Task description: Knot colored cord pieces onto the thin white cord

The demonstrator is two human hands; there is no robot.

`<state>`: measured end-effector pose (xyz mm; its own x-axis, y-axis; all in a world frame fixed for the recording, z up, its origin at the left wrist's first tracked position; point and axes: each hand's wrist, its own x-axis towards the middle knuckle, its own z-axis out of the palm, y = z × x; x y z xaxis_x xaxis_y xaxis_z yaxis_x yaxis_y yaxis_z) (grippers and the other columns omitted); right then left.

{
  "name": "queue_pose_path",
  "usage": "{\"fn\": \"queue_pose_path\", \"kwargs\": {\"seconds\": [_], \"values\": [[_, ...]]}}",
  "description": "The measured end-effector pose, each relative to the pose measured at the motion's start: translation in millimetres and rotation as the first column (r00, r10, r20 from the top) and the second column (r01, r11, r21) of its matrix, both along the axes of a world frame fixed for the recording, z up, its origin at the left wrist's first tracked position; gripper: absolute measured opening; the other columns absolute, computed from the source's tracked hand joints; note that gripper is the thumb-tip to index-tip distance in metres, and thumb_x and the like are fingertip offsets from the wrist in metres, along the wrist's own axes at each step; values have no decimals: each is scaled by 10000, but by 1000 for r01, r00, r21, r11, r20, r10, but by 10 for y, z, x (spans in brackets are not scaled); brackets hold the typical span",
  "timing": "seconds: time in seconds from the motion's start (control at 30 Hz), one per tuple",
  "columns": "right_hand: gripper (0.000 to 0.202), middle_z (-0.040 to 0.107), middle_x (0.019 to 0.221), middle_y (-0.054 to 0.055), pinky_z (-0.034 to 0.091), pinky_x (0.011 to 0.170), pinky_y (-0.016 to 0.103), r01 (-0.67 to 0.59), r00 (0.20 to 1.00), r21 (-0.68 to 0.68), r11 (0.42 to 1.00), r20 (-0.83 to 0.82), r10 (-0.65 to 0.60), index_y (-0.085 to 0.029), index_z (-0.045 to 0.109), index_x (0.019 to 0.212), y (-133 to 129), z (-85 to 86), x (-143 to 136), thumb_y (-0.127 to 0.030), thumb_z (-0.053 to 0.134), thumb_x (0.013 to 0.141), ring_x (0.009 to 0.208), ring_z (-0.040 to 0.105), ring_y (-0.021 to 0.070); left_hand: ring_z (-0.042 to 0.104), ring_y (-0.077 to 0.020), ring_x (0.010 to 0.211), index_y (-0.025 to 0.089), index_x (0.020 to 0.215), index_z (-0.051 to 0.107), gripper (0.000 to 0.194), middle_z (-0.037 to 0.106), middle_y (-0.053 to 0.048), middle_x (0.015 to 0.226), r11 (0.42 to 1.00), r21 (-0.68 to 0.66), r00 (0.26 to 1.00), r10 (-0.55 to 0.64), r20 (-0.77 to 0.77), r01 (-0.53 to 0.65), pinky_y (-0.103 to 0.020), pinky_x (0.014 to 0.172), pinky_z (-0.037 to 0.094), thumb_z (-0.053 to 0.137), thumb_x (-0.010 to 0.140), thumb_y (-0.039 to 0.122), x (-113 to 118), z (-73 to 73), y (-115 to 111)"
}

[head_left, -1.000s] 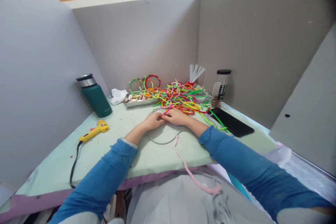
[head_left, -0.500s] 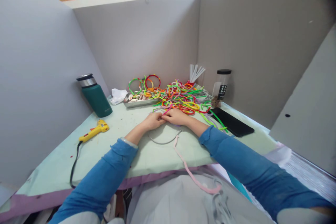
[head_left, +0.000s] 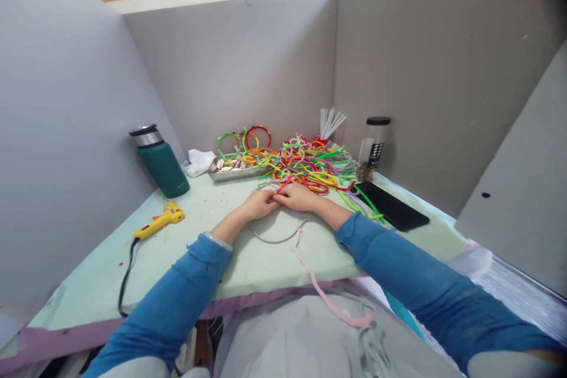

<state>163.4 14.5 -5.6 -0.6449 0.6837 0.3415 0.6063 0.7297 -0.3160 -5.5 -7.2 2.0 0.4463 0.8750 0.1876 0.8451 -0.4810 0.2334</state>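
Observation:
My left hand (head_left: 258,205) and my right hand (head_left: 300,196) meet at the middle of the table, fingertips pinched together. Between them is a magenta pipe cleaner (head_left: 284,183), whose short end sticks up past the fingers. A thin grey hoop (head_left: 275,242), like a headband, curves out below my hands; my fingers hide its upper part. From near the hoop's right end, a pale pink pipe cleaner (head_left: 313,277) trails over the table edge onto my lap. Just beyond my hands lies a tangled heap of coloured pipe cleaners (head_left: 305,159).
A yellow glue gun (head_left: 158,221) and a green bottle (head_left: 162,165) are at the left. Behind are a metal tray (head_left: 239,175) of shells and finished-looking hoops (head_left: 258,128). At the right are a black phone (head_left: 392,207) and a clear jar (head_left: 374,144). Grey partitions (head_left: 230,65) enclose the table.

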Motion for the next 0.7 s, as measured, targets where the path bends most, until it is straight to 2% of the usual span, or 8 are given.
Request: {"fn": "queue_pose_path", "kwargs": {"seconds": [0.7], "values": [[429,617,641,33,221,498,218,16,1000,-2,1000,3,-16,-123,667,693,-16,8,-3,-416,402,859,537,417,82,540,-156,671,171,810,589,244,630,-36,749,1000,7,1000,-13,-3,13,-242,583,361,471,769,381,-6,-20,19]]}}
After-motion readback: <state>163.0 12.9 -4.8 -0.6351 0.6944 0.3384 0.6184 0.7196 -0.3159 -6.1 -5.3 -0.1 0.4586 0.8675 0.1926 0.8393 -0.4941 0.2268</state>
